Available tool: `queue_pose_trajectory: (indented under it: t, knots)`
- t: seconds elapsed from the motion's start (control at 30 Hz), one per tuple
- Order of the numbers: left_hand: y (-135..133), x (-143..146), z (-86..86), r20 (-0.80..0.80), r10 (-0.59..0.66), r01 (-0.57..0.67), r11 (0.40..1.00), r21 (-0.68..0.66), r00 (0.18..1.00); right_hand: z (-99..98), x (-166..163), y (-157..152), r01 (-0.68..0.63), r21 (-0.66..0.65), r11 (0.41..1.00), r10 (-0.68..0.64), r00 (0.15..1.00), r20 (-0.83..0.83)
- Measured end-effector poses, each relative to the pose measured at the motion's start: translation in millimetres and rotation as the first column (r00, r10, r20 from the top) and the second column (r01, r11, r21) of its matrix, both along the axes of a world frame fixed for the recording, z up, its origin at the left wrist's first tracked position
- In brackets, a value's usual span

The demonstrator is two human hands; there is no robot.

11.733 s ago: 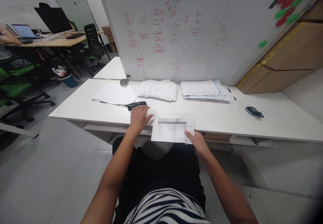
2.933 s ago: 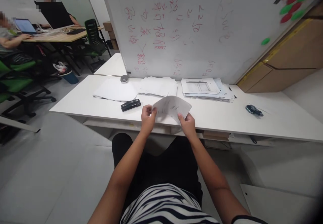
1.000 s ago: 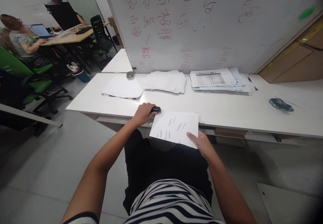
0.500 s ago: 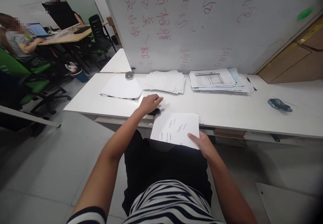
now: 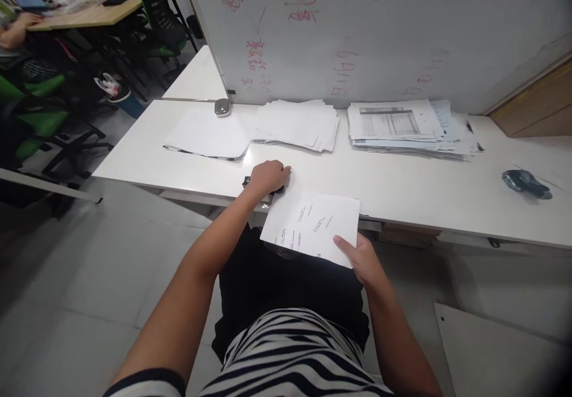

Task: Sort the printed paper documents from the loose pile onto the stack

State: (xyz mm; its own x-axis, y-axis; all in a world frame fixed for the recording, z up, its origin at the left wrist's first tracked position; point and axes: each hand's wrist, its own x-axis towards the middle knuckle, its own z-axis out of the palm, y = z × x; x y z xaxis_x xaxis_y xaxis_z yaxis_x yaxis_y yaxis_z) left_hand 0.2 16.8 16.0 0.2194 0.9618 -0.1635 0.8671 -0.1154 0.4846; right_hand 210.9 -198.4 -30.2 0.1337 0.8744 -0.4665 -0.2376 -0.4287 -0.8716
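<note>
My right hand (image 5: 364, 259) grips the right edge of a white printed sheet of paper (image 5: 313, 227), thumb on top and fingers underneath. The sheet is tilted at the table's front edge, and its far left corner reaches toward my left hand (image 5: 269, 177). That hand is closed, knuckles up, over a black stapler (image 5: 247, 182) at the front edge of the white table (image 5: 308, 173). Most of the stapler is hidden under the palm and fingers. Whether the paper's corner lies inside its jaws cannot be seen.
Behind my hands lie a left paper stack (image 5: 205, 132), a middle stack (image 5: 295, 124) and a right stack (image 5: 393, 123). A grey-white round-cornered object (image 5: 222, 108) sits at the back. A dark glossy object (image 5: 526, 183) lies at right. The whiteboard (image 5: 357, 39) stands behind. Another person's arm (image 5: 18, 30) shows far left.
The view has tipped downward and shifted. My left hand now lies lower over the stapler, whose rear end shows on the left. My right hand still holds the paper.
</note>
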Motion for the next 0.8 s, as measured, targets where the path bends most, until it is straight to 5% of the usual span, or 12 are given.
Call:
queue_pose_trajectory:
  t: [0.4,0.53,0.7,0.8]
  knots:
    - [-3.6,1.0,2.8,0.007,-0.005,0.005,1.000,0.010,1.000,-4.9,-6.5,-1.6,0.052,-0.033,0.998,-0.053,0.999,-0.010]
    - [-1.7,-5.1,8.4,0.211,-0.016,0.014,1.000,0.010,0.977,-7.0,-13.5,-5.9,0.060,0.001,0.998,-0.060,0.998,-0.022]
    - [-4.3,-18.6,25.6,0.605,0.033,-0.133,0.984,0.122,0.796,-9.1,-19.9,-10.8,0.118,0.013,0.993,-0.117,0.992,-0.047]
    - [-18.7,-34.8,32.7,0.499,-0.112,-0.008,0.973,0.231,0.859,-11.6,-20.2,-13.6,0.147,0.033,0.989,-0.143,0.984,-0.109]
